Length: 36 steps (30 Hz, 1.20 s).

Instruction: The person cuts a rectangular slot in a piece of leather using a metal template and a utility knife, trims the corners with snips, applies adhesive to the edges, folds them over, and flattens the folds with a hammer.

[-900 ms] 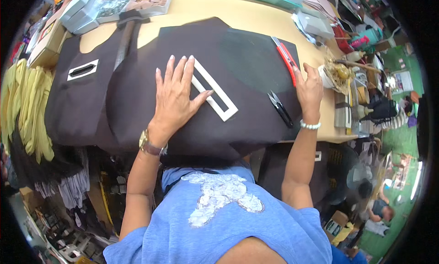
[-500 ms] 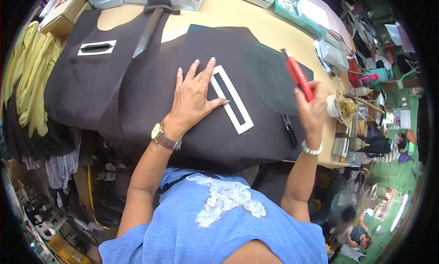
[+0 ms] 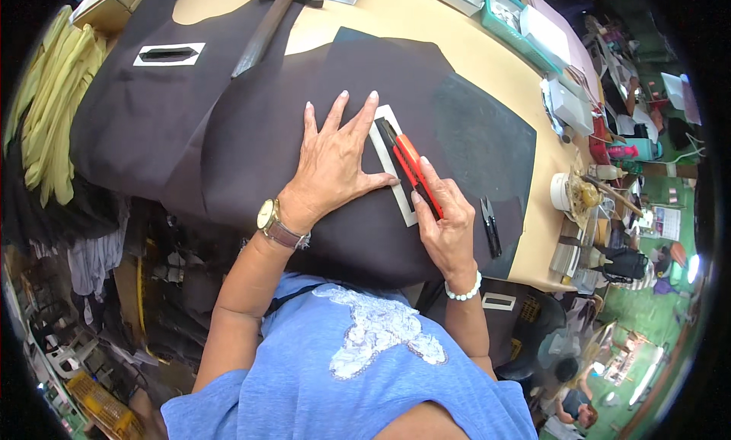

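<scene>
This is a workshop, apparently for cutting and making up fabric goods. Dark fabric panels (image 3: 129, 135) spread over a pale table (image 3: 396, 17), along with a hammer (image 3: 266, 35), black thread snips (image 3: 491, 227) and a red utility knife (image 3: 416, 173). A teal basket (image 3: 516, 41) holds small parts, and yellow cloth pieces (image 3: 57, 120) hang at the left. Beyond, another person (image 3: 576, 406) is seen over a green floor (image 3: 620, 307) amid clutter.
</scene>
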Each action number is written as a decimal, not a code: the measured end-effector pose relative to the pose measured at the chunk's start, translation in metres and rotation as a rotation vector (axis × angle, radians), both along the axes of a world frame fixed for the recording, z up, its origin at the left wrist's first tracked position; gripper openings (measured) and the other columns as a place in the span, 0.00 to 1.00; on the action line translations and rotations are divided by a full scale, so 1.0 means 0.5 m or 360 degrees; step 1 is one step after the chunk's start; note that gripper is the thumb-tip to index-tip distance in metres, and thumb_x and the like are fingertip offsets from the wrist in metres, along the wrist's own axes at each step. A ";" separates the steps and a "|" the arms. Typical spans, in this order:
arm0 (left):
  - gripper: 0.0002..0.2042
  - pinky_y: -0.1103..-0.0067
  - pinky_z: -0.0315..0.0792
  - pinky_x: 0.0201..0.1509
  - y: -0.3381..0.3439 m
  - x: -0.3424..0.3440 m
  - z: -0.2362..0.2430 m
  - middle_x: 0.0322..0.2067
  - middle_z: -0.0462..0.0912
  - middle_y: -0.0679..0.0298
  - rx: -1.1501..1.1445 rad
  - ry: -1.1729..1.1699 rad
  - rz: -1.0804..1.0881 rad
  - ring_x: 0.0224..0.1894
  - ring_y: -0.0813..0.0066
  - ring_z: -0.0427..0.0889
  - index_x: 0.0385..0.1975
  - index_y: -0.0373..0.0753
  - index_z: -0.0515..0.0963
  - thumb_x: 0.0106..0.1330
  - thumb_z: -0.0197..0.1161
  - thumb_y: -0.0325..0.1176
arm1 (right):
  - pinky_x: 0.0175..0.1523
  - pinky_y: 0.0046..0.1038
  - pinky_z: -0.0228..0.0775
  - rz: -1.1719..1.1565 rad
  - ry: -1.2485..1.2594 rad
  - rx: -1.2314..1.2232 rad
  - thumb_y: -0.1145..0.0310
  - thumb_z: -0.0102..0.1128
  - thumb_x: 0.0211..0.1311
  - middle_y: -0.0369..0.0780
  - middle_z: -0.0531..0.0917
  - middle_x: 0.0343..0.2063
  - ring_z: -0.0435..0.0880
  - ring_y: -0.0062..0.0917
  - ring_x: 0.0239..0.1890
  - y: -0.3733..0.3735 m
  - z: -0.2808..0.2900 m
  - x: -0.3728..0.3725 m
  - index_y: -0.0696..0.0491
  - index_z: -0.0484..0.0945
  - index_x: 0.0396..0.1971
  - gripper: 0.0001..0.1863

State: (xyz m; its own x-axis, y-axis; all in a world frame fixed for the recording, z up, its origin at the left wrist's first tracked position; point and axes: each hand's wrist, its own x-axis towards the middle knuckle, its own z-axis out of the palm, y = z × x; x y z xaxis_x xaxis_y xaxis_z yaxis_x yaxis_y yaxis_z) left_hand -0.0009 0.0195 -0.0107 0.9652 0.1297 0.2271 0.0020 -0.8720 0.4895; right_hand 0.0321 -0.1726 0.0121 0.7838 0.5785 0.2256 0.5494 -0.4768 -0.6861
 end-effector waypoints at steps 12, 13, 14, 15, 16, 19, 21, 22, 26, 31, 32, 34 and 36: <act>0.51 0.46 0.44 0.64 0.001 0.001 -0.002 0.58 0.66 0.55 0.0020 -0.0007 0.0011 0.65 0.53 0.56 0.64 0.36 0.54 0.42 0.68 0.60 | 0.30 0.31 0.69 -0.0004 -0.0036 -0.0079 0.80 0.58 0.51 0.43 0.73 0.24 0.75 0.30 0.23 0.005 0.002 -0.003 0.50 0.69 0.57 0.29; 0.51 0.45 0.44 0.64 0.001 0.001 -0.003 0.58 0.66 0.54 0.0029 -0.0009 0.0012 0.65 0.53 0.56 0.64 0.36 0.54 0.42 0.68 0.60 | 0.30 0.31 0.69 -0.0009 -0.0044 -0.0090 0.80 0.58 0.51 0.43 0.73 0.24 0.75 0.30 0.23 0.006 0.003 -0.003 0.50 0.69 0.57 0.29; 0.52 0.45 0.44 0.64 0.000 0.001 -0.004 0.58 0.66 0.54 0.0039 -0.0011 0.0011 0.65 0.53 0.56 0.64 0.36 0.54 0.42 0.68 0.60 | 0.30 0.32 0.69 -0.0021 -0.0044 -0.0131 0.79 0.58 0.51 0.43 0.74 0.25 0.76 0.31 0.22 0.008 0.006 -0.005 0.50 0.69 0.57 0.29; 0.52 0.45 0.44 0.63 0.000 0.000 -0.004 0.58 0.66 0.54 0.0041 -0.0010 0.0015 0.65 0.53 0.56 0.64 0.36 0.53 0.41 0.68 0.60 | 0.29 0.33 0.70 -0.0033 -0.0044 -0.0169 0.78 0.57 0.52 0.43 0.74 0.25 0.76 0.33 0.22 0.011 0.010 -0.006 0.50 0.69 0.57 0.28; 0.52 0.45 0.44 0.63 0.000 0.000 -0.004 0.58 0.66 0.54 0.0043 -0.0009 0.0015 0.65 0.53 0.56 0.64 0.35 0.53 0.41 0.68 0.60 | 0.29 0.34 0.70 -0.0048 -0.0044 -0.0208 0.77 0.57 0.52 0.43 0.74 0.25 0.77 0.34 0.22 0.014 0.016 -0.007 0.50 0.69 0.56 0.27; 0.53 0.45 0.44 0.64 -0.001 0.001 -0.005 0.58 0.66 0.53 0.0048 -0.0011 0.0001 0.65 0.53 0.56 0.64 0.35 0.53 0.40 0.68 0.61 | 0.28 0.36 0.71 -0.0028 -0.0171 -0.0652 0.73 0.56 0.54 0.44 0.75 0.27 0.79 0.38 0.22 0.032 0.078 -0.006 0.49 0.69 0.55 0.25; 0.54 0.46 0.43 0.64 -0.001 -0.001 -0.005 0.58 0.66 0.53 0.0038 0.0019 -0.0005 0.65 0.53 0.56 0.64 0.34 0.53 0.39 0.68 0.62 | 0.28 0.38 0.73 0.0024 -0.0282 -0.0904 0.71 0.55 0.54 0.46 0.77 0.25 0.80 0.41 0.23 0.058 0.121 0.006 0.49 0.71 0.52 0.22; 0.55 0.46 0.43 0.64 -0.002 -0.002 -0.001 0.59 0.66 0.53 0.0027 0.0043 0.0009 0.65 0.53 0.55 0.64 0.33 0.52 0.39 0.68 0.63 | 0.28 0.39 0.74 0.0072 -0.0362 -0.1029 0.71 0.55 0.54 0.47 0.78 0.24 0.80 0.41 0.23 0.072 0.140 0.013 0.49 0.72 0.50 0.21; 0.57 0.47 0.41 0.65 -0.004 -0.001 0.002 0.59 0.66 0.53 0.0077 0.0132 0.0026 0.66 0.53 0.54 0.63 0.31 0.52 0.38 0.67 0.65 | 0.37 0.41 0.72 0.0170 -0.0326 -0.1229 0.64 0.55 0.56 0.48 0.81 0.26 0.80 0.44 0.29 0.115 0.185 0.056 0.48 0.78 0.46 0.17; 0.55 0.43 0.40 0.63 -0.008 0.001 0.003 0.61 0.62 0.51 0.0135 0.0106 0.0014 0.66 0.53 0.53 0.61 0.30 0.56 0.38 0.67 0.66 | 0.39 0.39 0.72 0.0291 -0.0380 -0.1072 0.67 0.55 0.54 0.50 0.80 0.27 0.80 0.44 0.31 0.112 0.187 0.076 0.51 0.79 0.44 0.16; 0.55 0.43 0.40 0.63 -0.008 0.001 0.003 0.61 0.62 0.51 0.0136 0.0106 0.0015 0.66 0.53 0.53 0.61 0.30 0.57 0.38 0.67 0.66 | 0.39 0.39 0.72 0.0275 -0.0355 -0.1085 0.67 0.55 0.54 0.50 0.80 0.27 0.79 0.45 0.31 0.112 0.189 0.073 0.51 0.79 0.44 0.16; 0.55 0.42 0.40 0.63 -0.007 0.001 0.001 0.62 0.60 0.51 0.0141 0.0105 0.0017 0.66 0.53 0.53 0.61 0.30 0.58 0.38 0.67 0.66 | 0.39 0.39 0.72 0.0247 -0.0306 -0.1111 0.68 0.55 0.54 0.50 0.80 0.27 0.79 0.45 0.31 0.113 0.192 0.066 0.51 0.79 0.44 0.16; 0.54 0.42 0.41 0.63 -0.008 0.001 0.000 0.62 0.60 0.51 0.0147 0.0102 0.0012 0.66 0.53 0.53 0.61 0.30 0.58 0.38 0.67 0.66 | 0.39 0.39 0.72 0.0213 -0.0261 -0.1130 0.69 0.55 0.54 0.50 0.80 0.27 0.79 0.45 0.31 0.107 0.195 0.054 0.51 0.78 0.45 0.17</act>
State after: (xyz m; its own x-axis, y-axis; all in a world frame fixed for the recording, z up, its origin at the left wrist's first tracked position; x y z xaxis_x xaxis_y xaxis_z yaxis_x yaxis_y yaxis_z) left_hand -0.0003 0.0157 -0.0109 0.9772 0.1186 0.1761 0.0377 -0.9132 0.4057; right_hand 0.0592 -0.1190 0.1096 0.6848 0.7169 -0.1304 0.7028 -0.6971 -0.1415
